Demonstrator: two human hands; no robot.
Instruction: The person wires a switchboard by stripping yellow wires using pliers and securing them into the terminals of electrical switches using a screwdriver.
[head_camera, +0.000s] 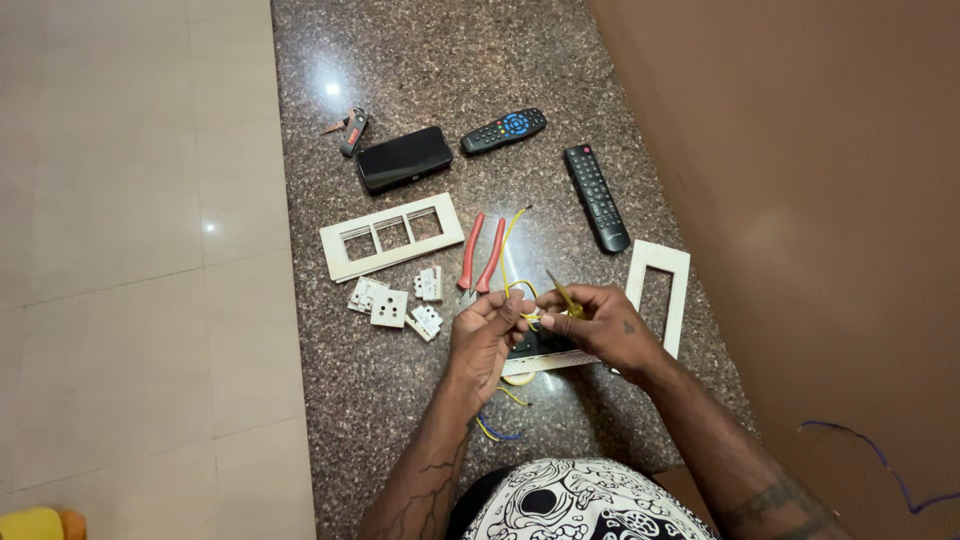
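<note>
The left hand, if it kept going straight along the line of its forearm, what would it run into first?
Most likely the red-handled pliers, lying on the granite counter just beyond the left hand. The white three-slot frame sits a little to the left of that line. Height above the counter is unclear, so it might pass over them.

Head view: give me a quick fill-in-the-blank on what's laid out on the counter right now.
1. The pliers beside the yellow wire have ____ handles.
2. The number of remote controls on the granite counter is ____.
3. The long white frame has ____ openings.
4. The right hand holds a screwdriver with a ____ handle.

Missing words: red; two; three; yellow
</note>
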